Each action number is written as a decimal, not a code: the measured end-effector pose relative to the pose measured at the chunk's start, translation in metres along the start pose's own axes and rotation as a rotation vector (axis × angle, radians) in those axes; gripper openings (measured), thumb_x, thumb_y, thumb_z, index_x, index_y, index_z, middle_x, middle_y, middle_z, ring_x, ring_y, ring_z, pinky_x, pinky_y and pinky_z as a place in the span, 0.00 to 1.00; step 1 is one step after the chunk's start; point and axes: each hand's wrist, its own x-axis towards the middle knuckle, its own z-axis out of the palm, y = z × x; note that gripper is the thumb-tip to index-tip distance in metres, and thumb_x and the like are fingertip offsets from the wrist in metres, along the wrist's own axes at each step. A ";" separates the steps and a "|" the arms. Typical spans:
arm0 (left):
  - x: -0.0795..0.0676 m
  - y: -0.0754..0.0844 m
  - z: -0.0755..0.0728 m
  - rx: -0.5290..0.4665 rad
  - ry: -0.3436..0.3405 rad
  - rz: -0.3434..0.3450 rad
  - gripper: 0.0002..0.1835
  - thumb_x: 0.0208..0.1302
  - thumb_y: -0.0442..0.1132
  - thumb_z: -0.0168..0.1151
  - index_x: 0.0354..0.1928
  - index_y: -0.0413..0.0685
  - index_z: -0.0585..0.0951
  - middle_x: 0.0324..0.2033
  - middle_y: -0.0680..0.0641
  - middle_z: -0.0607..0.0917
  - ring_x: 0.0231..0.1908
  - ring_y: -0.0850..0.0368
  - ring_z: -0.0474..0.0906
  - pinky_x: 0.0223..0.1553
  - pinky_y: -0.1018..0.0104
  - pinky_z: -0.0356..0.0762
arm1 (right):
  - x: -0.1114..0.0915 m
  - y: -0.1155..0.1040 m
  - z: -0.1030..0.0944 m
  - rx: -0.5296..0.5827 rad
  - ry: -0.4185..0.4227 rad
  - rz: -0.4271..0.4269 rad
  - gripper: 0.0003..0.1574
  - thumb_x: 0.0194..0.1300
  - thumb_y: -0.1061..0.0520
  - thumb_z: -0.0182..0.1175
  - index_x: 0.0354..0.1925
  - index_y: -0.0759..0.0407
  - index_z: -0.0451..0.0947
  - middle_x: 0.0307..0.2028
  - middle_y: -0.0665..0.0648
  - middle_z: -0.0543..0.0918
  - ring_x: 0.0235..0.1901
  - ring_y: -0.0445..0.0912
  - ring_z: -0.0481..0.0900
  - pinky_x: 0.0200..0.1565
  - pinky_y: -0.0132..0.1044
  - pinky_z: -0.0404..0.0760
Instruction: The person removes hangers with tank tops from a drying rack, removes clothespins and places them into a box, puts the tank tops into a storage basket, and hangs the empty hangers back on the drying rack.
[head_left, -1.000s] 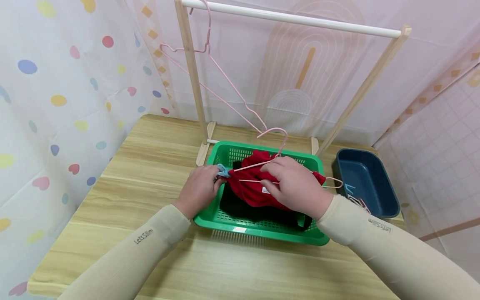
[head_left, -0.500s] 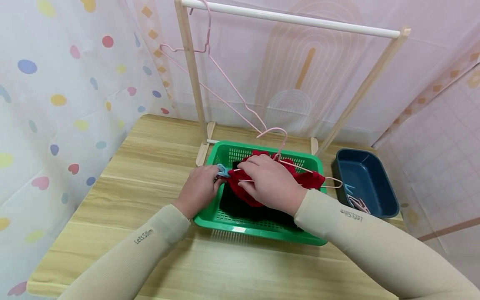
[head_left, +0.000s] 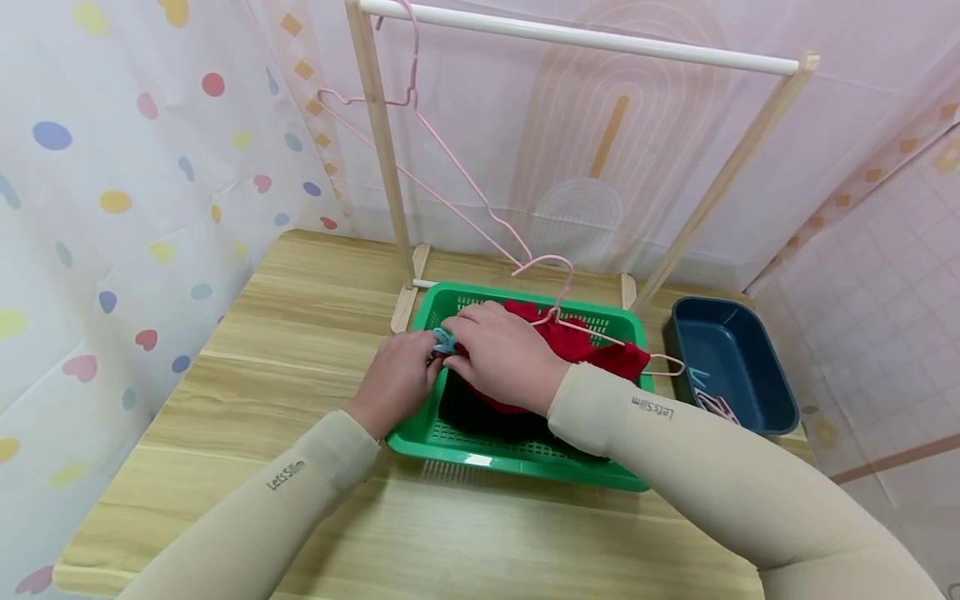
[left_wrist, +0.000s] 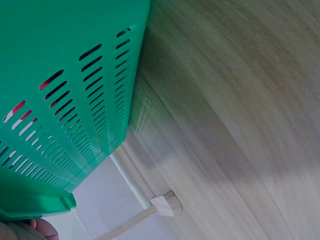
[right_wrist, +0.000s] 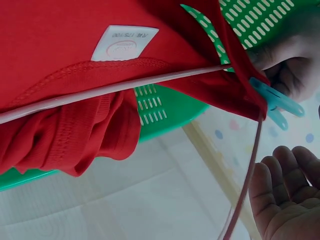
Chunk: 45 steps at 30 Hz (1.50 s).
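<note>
A red garment (head_left: 570,337) with a white label (right_wrist: 124,43) lies over a pink hanger (head_left: 592,332) above the green basket (head_left: 480,461). Near the basket's left rim, a light blue clothespin (right_wrist: 272,97) is clipped on the garment's corner, beside the hanger's end. My left hand (head_left: 397,375) grips the garment edge there, its fingers curled behind the clothespin. My right hand (head_left: 506,354) reaches over the garment towards the same corner. In the right wrist view its fingers (right_wrist: 282,175) are loosely bent, apart from the clothespin, with nothing between them. Black cloth (head_left: 487,417) lies in the basket underneath.
A wooden rack with a white bar (head_left: 577,35) stands behind the basket, and another pink hanger (head_left: 457,167) hangs at its left post. To the right sits a dark blue bin (head_left: 738,358) with several clothespins (head_left: 716,406). The wooden table (head_left: 225,358) extends left.
My right hand has slid left along the hanger and garment to the clothespin corner, uncovering the garment's right side. The left hand and basket stay almost where they were.
</note>
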 end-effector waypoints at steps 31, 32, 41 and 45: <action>-0.003 -0.001 0.004 0.020 0.046 0.040 0.06 0.73 0.39 0.65 0.40 0.43 0.82 0.31 0.46 0.81 0.35 0.48 0.74 0.44 0.52 0.72 | 0.022 -0.004 0.014 -0.024 -0.061 0.013 0.13 0.76 0.49 0.64 0.51 0.55 0.82 0.46 0.52 0.87 0.50 0.48 0.82 0.62 0.41 0.78; -0.003 -0.001 0.003 0.022 0.045 0.039 0.06 0.73 0.39 0.65 0.41 0.42 0.82 0.31 0.45 0.82 0.35 0.48 0.74 0.44 0.52 0.72 | 0.022 -0.004 0.015 -0.023 -0.058 0.011 0.12 0.76 0.49 0.63 0.51 0.55 0.82 0.46 0.52 0.87 0.51 0.48 0.83 0.62 0.41 0.78; -0.003 0.000 0.004 0.004 0.015 -0.031 0.05 0.74 0.39 0.63 0.41 0.45 0.81 0.35 0.44 0.83 0.40 0.46 0.75 0.46 0.48 0.72 | 0.024 -0.003 0.016 -0.009 -0.033 -0.004 0.09 0.77 0.53 0.62 0.48 0.56 0.82 0.47 0.53 0.88 0.52 0.50 0.83 0.63 0.42 0.78; -0.003 0.001 0.003 -0.004 0.002 -0.055 0.05 0.75 0.40 0.63 0.40 0.47 0.80 0.35 0.45 0.82 0.39 0.46 0.74 0.44 0.50 0.70 | 0.024 -0.003 0.016 -0.010 -0.031 -0.004 0.09 0.78 0.53 0.61 0.49 0.56 0.82 0.47 0.53 0.88 0.52 0.50 0.83 0.63 0.41 0.79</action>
